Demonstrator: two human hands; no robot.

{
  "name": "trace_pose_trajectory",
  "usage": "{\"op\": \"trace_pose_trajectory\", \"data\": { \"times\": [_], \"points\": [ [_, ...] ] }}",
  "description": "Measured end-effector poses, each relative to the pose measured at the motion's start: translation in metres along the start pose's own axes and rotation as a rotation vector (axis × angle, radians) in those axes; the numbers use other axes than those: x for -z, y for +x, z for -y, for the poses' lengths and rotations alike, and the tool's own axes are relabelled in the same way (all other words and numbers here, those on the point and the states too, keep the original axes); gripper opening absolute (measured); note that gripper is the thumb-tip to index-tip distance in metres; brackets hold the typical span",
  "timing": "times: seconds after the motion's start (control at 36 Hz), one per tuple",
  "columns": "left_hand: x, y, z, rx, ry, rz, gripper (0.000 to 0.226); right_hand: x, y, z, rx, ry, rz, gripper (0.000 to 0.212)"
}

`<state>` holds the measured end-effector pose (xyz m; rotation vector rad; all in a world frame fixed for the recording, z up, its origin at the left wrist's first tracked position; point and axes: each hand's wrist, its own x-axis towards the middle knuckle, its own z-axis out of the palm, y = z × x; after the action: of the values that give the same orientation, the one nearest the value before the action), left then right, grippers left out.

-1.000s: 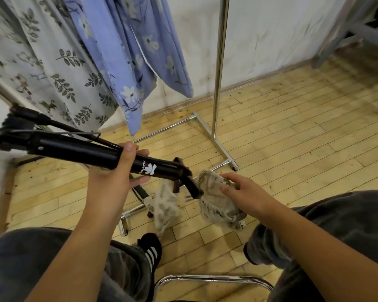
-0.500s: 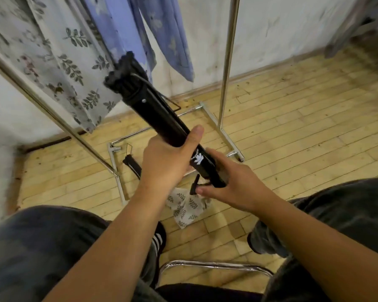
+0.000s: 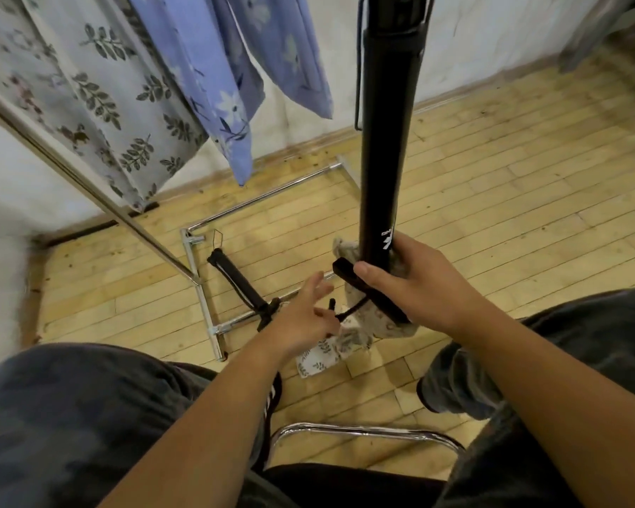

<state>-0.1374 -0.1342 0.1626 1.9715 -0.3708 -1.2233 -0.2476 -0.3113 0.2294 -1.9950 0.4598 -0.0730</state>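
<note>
the work in hand looks like sheathing the folded black pole (image 3: 385,141) in its cloth pouch (image 3: 378,324), and i judge it barely begun; only the foot of the pole sits in the bunched fabric, and the whole shaft above the hands is bare; it could equally be the last stage of pulling the pouch off, and the picture alone does not settle which; either way the pouch has the full length of the pole left to travel.

the right hand (image 3: 418,291) grips the lower end of the pole, fingers wrapped round it and the thumb lying across a black strap (image 3: 367,291) at the pouch mouth; the pole stands nearly upright from this hand and runs up past the top of the view; the pouch hangs just below and to the inner side of the right hand, touching it.

the left hand (image 3: 305,317) is open with its fingers spread, just beside the pouch and reaching toward a thin black cord (image 3: 352,310) that loops out of it; whether the fingers touch the cord i cannot tell.

a leaf-print cloth (image 3: 319,355) lies on the floor just under the left hand; a second black pole (image 3: 235,276) lies on the floor beyond the left hand, across the chrome rack base (image 3: 202,298); printed garments (image 3: 88,86) hang well beyond both hands.
</note>
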Motion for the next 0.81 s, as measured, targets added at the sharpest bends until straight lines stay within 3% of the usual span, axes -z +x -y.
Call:
{"op": "trace_pose_trajectory", "data": {
  "times": [0.11, 0.25, 0.42, 0.64, 0.81],
  "points": [
    [-0.007, 0.009, 0.023, 0.099, -0.125, -0.001, 0.106, 0.002, -0.003, 0.001, 0.018, 0.05, -0.018, 0.023],
    [-0.002, 0.008, 0.029, 0.188, -0.195, 0.056, 0.071, 0.005, -0.004, 0.002, 0.016, 0.07, -0.048, 0.021],
    [-0.002, 0.004, 0.023, 0.172, -0.397, 0.068, 0.053, 0.007, -0.002, 0.002, 0.016, 0.08, -0.107, 0.026],
    [0.003, 0.006, 0.022, 0.085, -0.475, -0.113, 0.018, 0.002, -0.001, -0.008, -0.006, 0.008, -0.137, 0.038],
    [0.004, 0.003, 0.017, -0.007, -0.364, -0.175, 0.024, 0.0, 0.003, -0.014, -0.085, -0.008, -0.143, 0.036]
  ]
}}
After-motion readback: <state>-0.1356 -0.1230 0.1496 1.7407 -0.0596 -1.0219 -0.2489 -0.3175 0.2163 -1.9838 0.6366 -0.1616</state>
